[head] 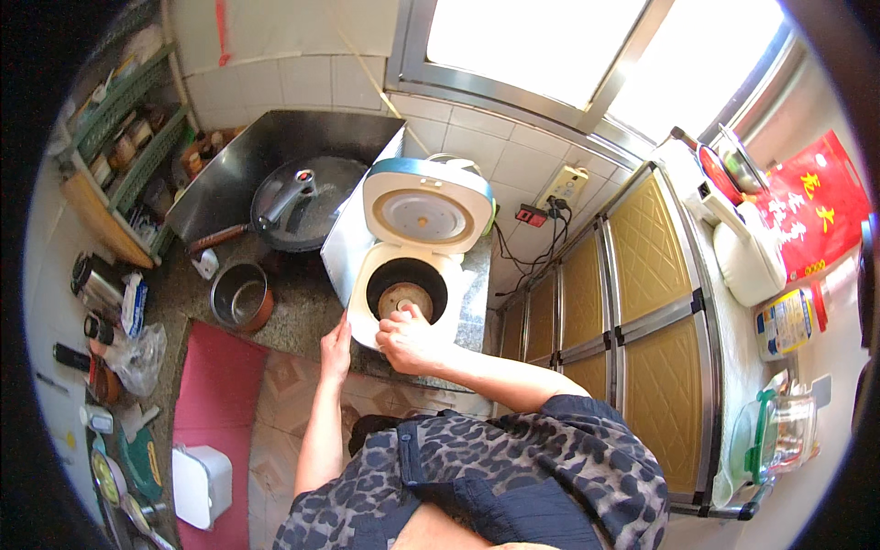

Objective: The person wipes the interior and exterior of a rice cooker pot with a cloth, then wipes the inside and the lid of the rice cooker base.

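Note:
A white rice cooker (363, 282) stands on the counter with its lid (426, 206) raised. Its cavity is dark, with a round heating plate at the bottom and no inner pot in it. My left hand (335, 352) rests against the cooker's left front side, fingers close together. Over the front rim of the cavity, my right hand (404, 337) has its fingers bent and reaches inward; whether it holds something small is hidden by the fingers.
Left of the cooker are a lidded frying pan (309, 206) on the stove, a metal shield (275, 137) and a small pot (240, 299). Black cords run from a power strip (567, 185) on the wall. Right stands a cabinet (650, 254) with items on top. A white bin (203, 485) is lower left.

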The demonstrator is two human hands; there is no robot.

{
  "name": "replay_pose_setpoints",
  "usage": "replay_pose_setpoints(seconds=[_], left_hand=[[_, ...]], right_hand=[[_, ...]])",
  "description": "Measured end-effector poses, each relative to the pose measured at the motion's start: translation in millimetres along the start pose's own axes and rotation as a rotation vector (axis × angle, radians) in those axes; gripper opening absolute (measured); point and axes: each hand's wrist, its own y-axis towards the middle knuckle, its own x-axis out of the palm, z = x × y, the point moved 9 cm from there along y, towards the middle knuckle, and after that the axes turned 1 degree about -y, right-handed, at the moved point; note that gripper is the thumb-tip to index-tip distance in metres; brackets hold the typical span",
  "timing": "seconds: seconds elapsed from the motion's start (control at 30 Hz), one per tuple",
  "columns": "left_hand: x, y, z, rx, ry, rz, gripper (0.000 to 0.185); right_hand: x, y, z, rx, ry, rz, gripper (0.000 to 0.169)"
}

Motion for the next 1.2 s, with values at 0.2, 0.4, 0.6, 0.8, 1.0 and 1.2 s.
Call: replay_pose_setpoints(seconds=[0.2, 0.4, 0.6, 0.8, 1.0, 1.2], left_hand=[[0.4, -1.5, 7.0, -0.016, -0.012, 0.006, 0.042], [-1.8, 6.5, -6.8, 0.012, -0.008, -0.031, 0.042], [-8.2, 2.4, 2.1, 0.007, 0.075, -0.034, 0.042], [5.8, 10.4, 5.1, 0.003, 0.148, -0.058, 0.041], [-8.1, 25.6, 4.5, 0.16, 0.273, 0.064, 0.046], [25.4, 13.3, 93.2, 0.06, -0.152, -0.242, 0.054]], right_hand=[[8.0, 5.5, -2.5, 0.015, -0.032, -0.021, 0.007], [10.8, -6.4, 6.3, 0.091, 0.08, 0.105, 0.004], [10.4, 0.5, -3.0, 0.162, 0.026, 0.215, 0.005], [36.4, -6.7, 70.5, 0.756, 1.085, 0.321, 0.017], [24.5, -29.9, 102.3, 0.883, 1.809, 0.698, 0.014], [24.1, -28.5, 70.9, 0.96, 2.068, 0.713, 0.044]])
